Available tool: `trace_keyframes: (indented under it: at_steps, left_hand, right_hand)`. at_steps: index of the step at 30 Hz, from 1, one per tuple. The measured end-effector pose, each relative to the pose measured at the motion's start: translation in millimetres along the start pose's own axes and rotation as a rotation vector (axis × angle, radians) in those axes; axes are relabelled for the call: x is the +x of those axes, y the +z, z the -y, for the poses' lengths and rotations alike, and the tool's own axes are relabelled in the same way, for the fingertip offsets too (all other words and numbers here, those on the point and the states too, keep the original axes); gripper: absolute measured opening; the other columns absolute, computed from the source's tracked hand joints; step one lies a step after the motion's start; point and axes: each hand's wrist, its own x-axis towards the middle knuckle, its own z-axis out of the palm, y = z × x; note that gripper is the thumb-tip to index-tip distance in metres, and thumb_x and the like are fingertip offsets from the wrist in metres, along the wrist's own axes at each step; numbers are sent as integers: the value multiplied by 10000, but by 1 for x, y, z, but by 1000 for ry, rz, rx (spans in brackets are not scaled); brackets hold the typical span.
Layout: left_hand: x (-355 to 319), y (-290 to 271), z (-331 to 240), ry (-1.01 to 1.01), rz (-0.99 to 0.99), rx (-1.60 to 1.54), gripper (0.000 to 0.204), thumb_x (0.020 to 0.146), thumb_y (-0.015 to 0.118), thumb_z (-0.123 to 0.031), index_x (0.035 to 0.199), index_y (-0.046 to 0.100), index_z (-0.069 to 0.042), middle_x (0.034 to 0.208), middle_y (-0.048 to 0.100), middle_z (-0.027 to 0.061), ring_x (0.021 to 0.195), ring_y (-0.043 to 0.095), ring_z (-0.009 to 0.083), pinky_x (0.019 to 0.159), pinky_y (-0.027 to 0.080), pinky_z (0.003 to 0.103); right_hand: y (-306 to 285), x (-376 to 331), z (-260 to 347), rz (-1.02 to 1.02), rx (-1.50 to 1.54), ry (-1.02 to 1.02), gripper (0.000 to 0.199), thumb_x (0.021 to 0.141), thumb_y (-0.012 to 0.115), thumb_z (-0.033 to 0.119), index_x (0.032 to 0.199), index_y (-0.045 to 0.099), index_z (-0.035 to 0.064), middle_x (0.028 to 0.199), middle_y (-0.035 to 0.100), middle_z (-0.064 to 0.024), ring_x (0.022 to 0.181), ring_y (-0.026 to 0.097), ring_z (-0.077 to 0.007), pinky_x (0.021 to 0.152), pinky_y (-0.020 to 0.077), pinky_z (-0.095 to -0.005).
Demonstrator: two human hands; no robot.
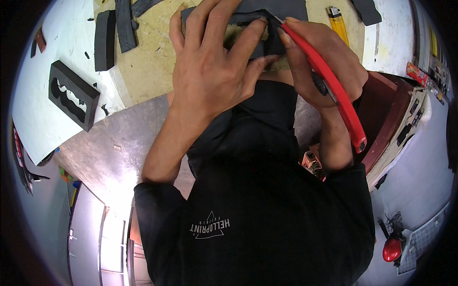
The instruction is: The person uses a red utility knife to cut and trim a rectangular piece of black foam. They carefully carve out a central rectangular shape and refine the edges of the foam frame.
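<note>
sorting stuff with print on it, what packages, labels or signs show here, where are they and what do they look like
Small red packet: far right edge, long and narrow, red with yellow and white marks.
White logo print: on the person's black shirt, bottom middle, a small triangle beside lettering.
No screens show.

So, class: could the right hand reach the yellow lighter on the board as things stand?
Probably yes: the yellow lighter lies just beyond the right hand with nothing between, though that hand grips a red-handled knife.
</note>
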Motion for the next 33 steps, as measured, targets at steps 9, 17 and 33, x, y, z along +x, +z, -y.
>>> trace_keyframes:
  at_steps: [9, 17, 33]
  left_hand:
    - [5, -4, -5, -42, 29, -16, 525, 636, 774, -185, 1158, 727, -158, 1374, 545, 149, 1259, 502, 337, 1051, 337, 498]
    - [5, -3, -4, -32, 26, -22, 530, 637, 787, -193, 1161, 724, -144, 1383, 537, 162, 1268, 495, 349, 1051, 332, 503]
    - [6, -4, -3, -15, 18, -15, 540, 632, 773, -198, 1165, 717, -134, 1368, 541, 171, 1253, 499, 363, 1057, 336, 499]
  right_hand:
    - [1, -7, 19, -23, -46, 118, 243, 739, 736, -101, 976, 707, -59, 870, 716, -159, 760, 725, -269, 655, 590, -319]
    - [4, -9, 24, -103, -15, 178, 242, 763, 771, -67, 995, 705, -56, 902, 737, -183, 795, 744, -286, 703, 604, -337]
    - [9, -11, 14, -74, 5, 99, 294, 706, 745, -100, 995, 700, -64, 915, 718, -180, 780, 720, -311, 689, 590, -359]
